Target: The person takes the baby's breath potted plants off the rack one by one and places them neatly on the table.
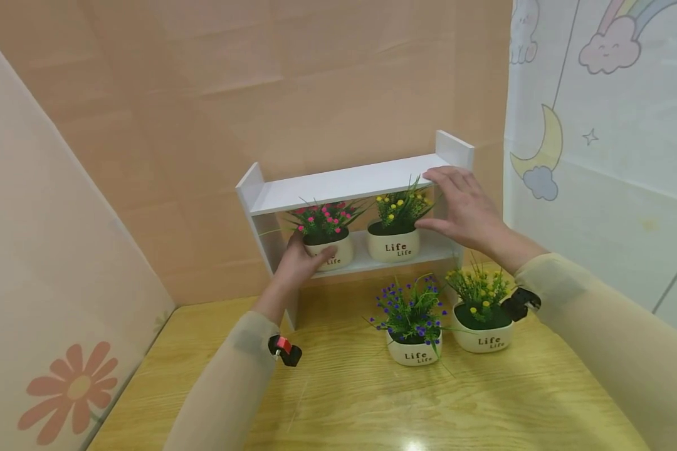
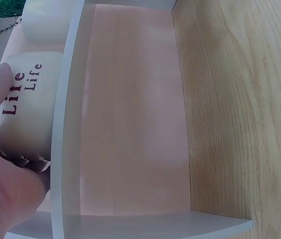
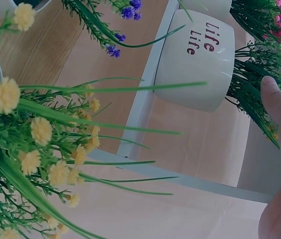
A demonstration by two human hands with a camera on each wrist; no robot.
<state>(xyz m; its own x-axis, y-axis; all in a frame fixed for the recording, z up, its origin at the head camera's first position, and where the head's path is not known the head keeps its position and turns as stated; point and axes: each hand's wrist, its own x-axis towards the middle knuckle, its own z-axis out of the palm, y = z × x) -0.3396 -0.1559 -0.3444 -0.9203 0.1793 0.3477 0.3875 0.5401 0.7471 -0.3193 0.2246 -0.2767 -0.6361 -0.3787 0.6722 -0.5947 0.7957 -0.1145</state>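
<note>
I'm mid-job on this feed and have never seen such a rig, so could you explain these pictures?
There is no machine: you see a person's bare left hand and right hand. The wide picture is taken from the person's head, the two close-ups from each wrist. On the wooden table stand a purple-flowered pot and a yellow-flowered pot, before a white shelf. The left hand grips a pink-flowered pot at its lower level; the right hand is beside a second yellow-flowered pot there, not gripping it.
</note>
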